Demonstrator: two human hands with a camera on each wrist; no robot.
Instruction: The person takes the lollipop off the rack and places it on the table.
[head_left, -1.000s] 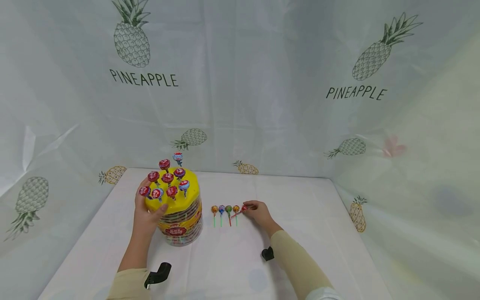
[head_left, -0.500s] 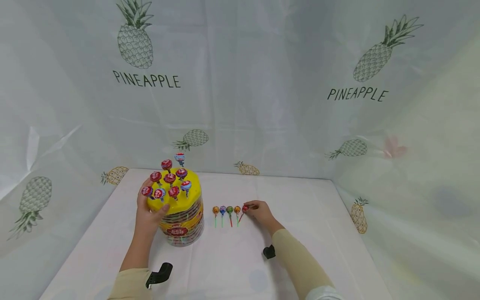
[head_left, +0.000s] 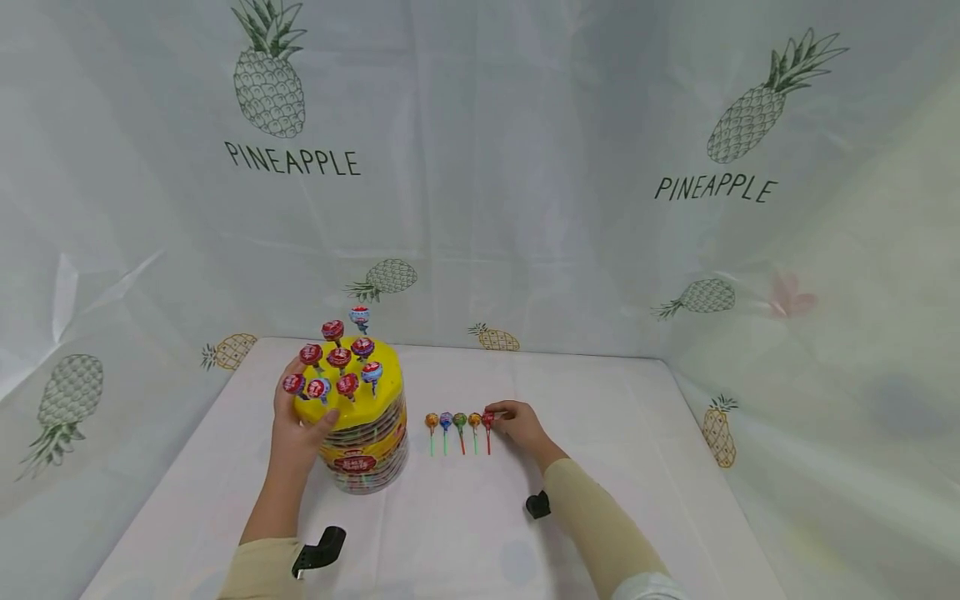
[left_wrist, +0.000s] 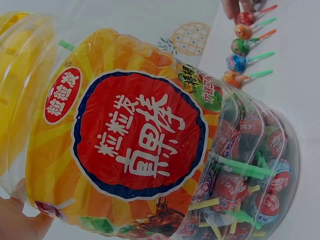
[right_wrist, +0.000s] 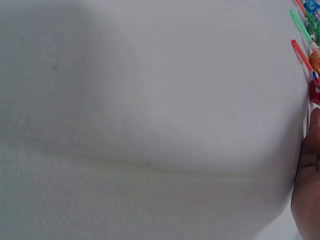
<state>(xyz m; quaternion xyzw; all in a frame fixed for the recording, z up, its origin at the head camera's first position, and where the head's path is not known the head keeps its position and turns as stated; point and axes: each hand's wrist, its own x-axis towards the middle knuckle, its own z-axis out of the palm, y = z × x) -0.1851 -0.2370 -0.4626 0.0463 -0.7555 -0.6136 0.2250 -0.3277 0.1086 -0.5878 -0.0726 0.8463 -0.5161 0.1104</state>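
**Fifth pop at the row's end, tub held steady**

My left hand (head_left: pixel 296 429) is wrapped round the side of the lollipop tub (head_left: pixel 360 433), thumb up by the yellow lid (head_left: pixel 352 404), w/ nine or so pops stuck upright in the lid's top. My right hand (head_left: pixel 521 425) sits at the right end of the row on the white table (head_left: pixel 600 433), fingertips on the head of the red lollipop (head_left: pixel 488 419). Looks like a light pinch, but fingers hide the contact, so can't tell for sure.

The four other lollipops (head_left: pixel 452 421) lie just left of it, sticks toward me, close together.

Risks, IMO: row is tight, so dragging my fingers away could roll the red one into its neighbour & skew the line. The tub's tall; if my left hand pushes sideways it could tip, and the upright pops would tilt or drop.
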